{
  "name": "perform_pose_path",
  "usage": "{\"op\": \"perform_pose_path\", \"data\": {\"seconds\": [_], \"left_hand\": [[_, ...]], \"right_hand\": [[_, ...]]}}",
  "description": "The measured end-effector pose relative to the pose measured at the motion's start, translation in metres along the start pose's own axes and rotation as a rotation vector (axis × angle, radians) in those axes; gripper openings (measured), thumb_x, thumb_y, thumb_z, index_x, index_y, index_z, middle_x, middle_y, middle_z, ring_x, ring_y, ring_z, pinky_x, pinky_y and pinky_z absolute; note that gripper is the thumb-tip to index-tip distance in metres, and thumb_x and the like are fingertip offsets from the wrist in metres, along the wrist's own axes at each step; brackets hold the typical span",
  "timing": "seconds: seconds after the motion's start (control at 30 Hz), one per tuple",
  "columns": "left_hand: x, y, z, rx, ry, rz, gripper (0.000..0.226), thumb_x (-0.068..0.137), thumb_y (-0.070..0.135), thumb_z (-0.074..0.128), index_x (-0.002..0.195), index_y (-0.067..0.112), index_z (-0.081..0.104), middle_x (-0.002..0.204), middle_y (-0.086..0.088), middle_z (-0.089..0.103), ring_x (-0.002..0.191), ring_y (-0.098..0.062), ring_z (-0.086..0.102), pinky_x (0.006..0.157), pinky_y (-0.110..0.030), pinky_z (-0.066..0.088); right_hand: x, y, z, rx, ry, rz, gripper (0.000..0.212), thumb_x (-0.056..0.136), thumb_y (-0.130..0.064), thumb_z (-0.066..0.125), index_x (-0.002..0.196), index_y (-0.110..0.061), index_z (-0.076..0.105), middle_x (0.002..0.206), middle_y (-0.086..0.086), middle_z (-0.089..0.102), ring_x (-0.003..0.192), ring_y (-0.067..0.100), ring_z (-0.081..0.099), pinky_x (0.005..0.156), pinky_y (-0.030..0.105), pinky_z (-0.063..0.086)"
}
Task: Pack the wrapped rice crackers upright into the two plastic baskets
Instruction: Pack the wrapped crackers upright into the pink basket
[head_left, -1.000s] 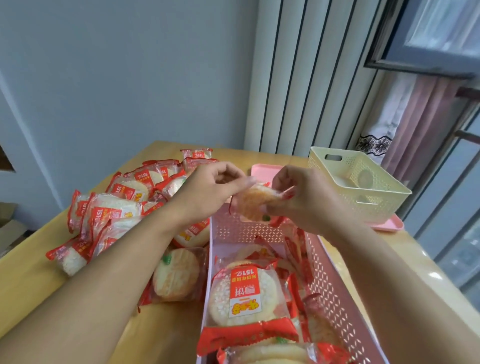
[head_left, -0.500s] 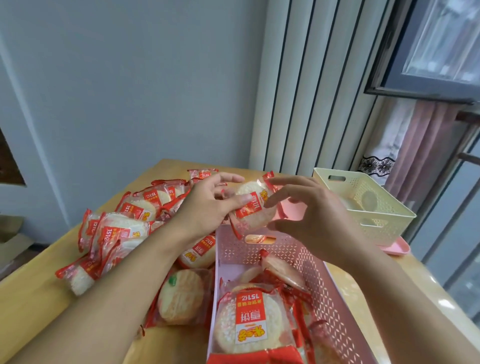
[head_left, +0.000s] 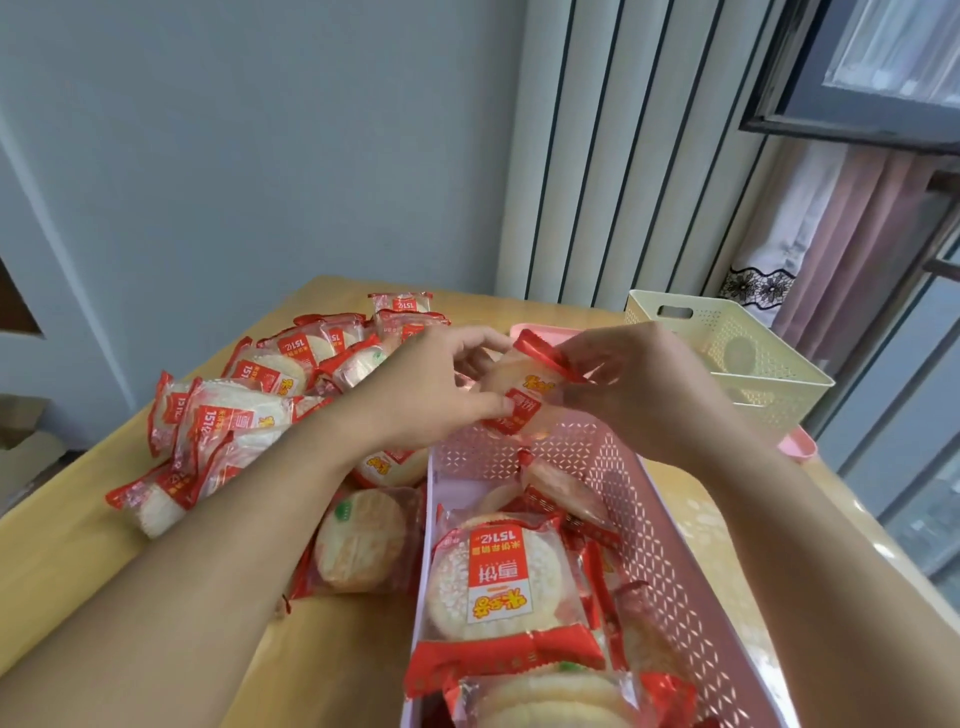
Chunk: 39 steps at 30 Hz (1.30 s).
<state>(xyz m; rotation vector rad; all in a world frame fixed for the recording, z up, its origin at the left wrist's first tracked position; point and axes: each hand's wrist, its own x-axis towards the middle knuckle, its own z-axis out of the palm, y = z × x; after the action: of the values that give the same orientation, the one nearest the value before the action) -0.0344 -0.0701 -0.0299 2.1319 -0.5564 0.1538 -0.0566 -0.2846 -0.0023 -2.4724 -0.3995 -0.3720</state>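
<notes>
Red label on the upright wrapped cracker (head_left: 498, 577) in the pink basket (head_left: 670, 519) reads "151亿" — remaining characters appear mirrored, not legible. Loose packets (head_left: 270, 364) at far left — "151" repeated on red labels.

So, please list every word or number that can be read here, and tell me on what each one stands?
"151亿": upside down on the red label of the front wrapped rice cracker standing in the pink perforated plastic basket.
"151": on red labels of several loose wrapped crackers in the pile on the wooden table.
Large characters and yellow logo on those labels: too blurred to read.
Label of the cracker held in both hands: blurred.
Cream plastic basket: no text.
</notes>
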Motion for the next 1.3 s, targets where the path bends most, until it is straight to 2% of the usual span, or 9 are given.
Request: {"op": "perform_pose_path", "data": {"seconds": [0.13, 0.23, 0.4, 0.53, 0.73, 0.87, 1.07, 1.2, 1.3], "left_hand": [[-0.004, 0.001, 0.008, 0.102, -0.07, -0.039, 0.065, 0.072, 0.041, 0.087, 0.129, 0.046, 0.057, 0.117, 0.017, 0.069, 0.1, -0.004, 0.069, 0.096, -0.04, 0.054], [-0.005, -0.004, 0.011, 0.082, -0.104, -0.071, 0.062, 0.075, 0.023, 0.085, 0.127, 0.044, 0.059, 0.112, 0.016, 0.07, 0.092, -0.006, 0.071, 0.088, -0.043, 0.059], [-0.003, -0.009, 0.01, 0.132, -0.081, -0.085, 0.065, 0.072, 0.014, 0.087, 0.121, 0.044, 0.058, 0.113, 0.017, 0.066, 0.111, -0.004, 0.061, 0.099, -0.04, 0.054], [-0.003, -0.007, 0.011, 0.168, -0.072, -0.085, 0.041, 0.075, 0.017, 0.085, 0.106, 0.037, 0.068, 0.116, 0.014, 0.067, 0.113, -0.004, 0.06, 0.101, -0.041, 0.052], [-0.002, -0.002, 0.002, 0.23, -0.033, -0.087, 0.025, 0.076, 0.02, 0.085, 0.089, 0.032, 0.068, 0.103, 0.018, 0.068, 0.102, 0.0, 0.062, 0.093, -0.034, 0.053], [0.0, -0.007, 0.006, 0.294, -0.042, -0.096, 0.012, 0.078, 0.024, 0.086, 0.08, 0.034, 0.079, 0.107, 0.018, 0.071, 0.112, -0.004, 0.062, 0.1, -0.029, 0.046], [0.0, -0.009, 0.012, 0.289, -0.046, -0.168, 0.015, 0.08, 0.022, 0.085, 0.079, 0.035, 0.08, 0.124, 0.01, 0.07, 0.122, -0.013, 0.059, 0.107, -0.039, 0.046], [0.001, -0.01, 0.016, 0.253, -0.048, -0.169, 0.03, 0.079, 0.013, 0.08, 0.071, 0.04, 0.072, 0.123, 0.009, 0.07, 0.117, -0.014, 0.062, 0.104, -0.039, 0.049], [0.001, -0.011, 0.017, 0.231, -0.068, -0.164, 0.033, 0.078, 0.01, 0.073, 0.071, 0.042, 0.07, 0.119, 0.011, 0.07, 0.114, -0.014, 0.063, 0.103, -0.039, 0.051]], "right_hand": [[-0.003, -0.003, 0.009, -0.052, -0.126, -0.112, 0.032, 0.082, -0.018, 0.081, 0.106, -0.039, 0.077, 0.087, -0.018, 0.074, 0.077, 0.004, 0.065, 0.073, 0.029, 0.055], [-0.002, 0.0, 0.014, -0.063, -0.16, -0.077, 0.045, 0.082, -0.015, 0.083, 0.118, -0.036, 0.068, 0.109, -0.016, 0.071, 0.086, 0.0, 0.068, 0.081, 0.03, 0.058], [-0.01, -0.002, -0.006, -0.336, -0.386, -0.015, 0.042, 0.073, -0.051, 0.084, 0.108, -0.034, 0.068, 0.109, -0.013, 0.062, 0.096, 0.01, 0.063, 0.08, 0.033, 0.053], [-0.014, -0.013, -0.009, -0.288, -0.336, -0.095, 0.04, 0.067, -0.054, 0.086, 0.099, -0.037, 0.067, 0.11, -0.015, 0.057, 0.099, 0.01, 0.06, 0.084, 0.035, 0.052], [-0.021, -0.014, -0.005, -0.486, -0.579, -0.043, 0.055, 0.077, -0.04, 0.078, 0.127, -0.04, 0.058, 0.124, -0.014, 0.063, 0.107, 0.014, 0.061, 0.091, 0.039, 0.054], [-0.018, -0.01, 0.005, -0.619, -0.657, -0.024, 0.062, 0.076, -0.039, 0.079, 0.133, -0.04, 0.053, 0.126, -0.014, 0.064, 0.115, 0.02, 0.058, 0.096, 0.038, 0.051], [-0.01, -0.002, 0.0, -0.409, -0.466, -0.024, 0.042, 0.091, -0.012, 0.053, 0.128, -0.032, 0.056, 0.113, -0.001, 0.07, 0.093, 0.02, 0.063, 0.077, 0.039, 0.055], [-0.001, 0.01, -0.001, -0.258, -0.254, -0.024, 0.036, 0.099, -0.011, 0.051, 0.131, -0.027, 0.056, 0.119, -0.005, 0.067, 0.09, 0.012, 0.058, 0.062, 0.016, 0.046], [0.001, 0.013, 0.001, -0.245, -0.166, -0.062, 0.029, 0.098, -0.015, 0.06, 0.123, -0.028, 0.063, 0.118, -0.008, 0.068, 0.094, 0.011, 0.058, 0.071, 0.021, 0.048]]}}
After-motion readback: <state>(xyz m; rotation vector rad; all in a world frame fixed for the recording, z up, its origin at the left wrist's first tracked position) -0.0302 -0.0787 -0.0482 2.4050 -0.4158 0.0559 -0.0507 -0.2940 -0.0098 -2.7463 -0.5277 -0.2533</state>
